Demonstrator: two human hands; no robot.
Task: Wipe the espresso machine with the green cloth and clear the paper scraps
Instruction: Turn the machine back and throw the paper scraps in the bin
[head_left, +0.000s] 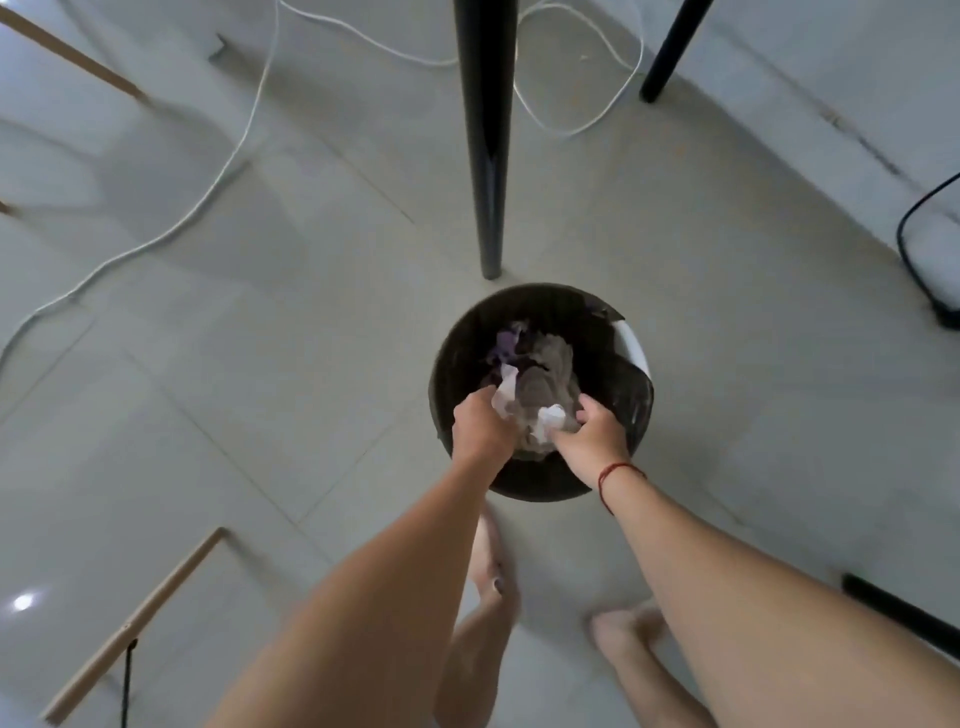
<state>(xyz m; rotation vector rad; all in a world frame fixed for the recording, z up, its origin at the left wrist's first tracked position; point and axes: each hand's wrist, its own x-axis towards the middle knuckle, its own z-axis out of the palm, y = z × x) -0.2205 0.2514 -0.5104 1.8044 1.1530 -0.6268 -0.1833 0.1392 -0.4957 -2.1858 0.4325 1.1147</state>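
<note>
Paper scraps (551, 415) pinched in left hand (483, 431) and right hand (597, 441) over black bin (435, 379); looks like disposal step; next: let go.

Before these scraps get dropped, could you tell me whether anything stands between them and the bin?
Nothing visible does. The left hand grips a white scrap and the right hand a crumpled scrap, both over the open bin. No lid shows, only rubbish inside. The black leg stands beyond the bin.
</note>
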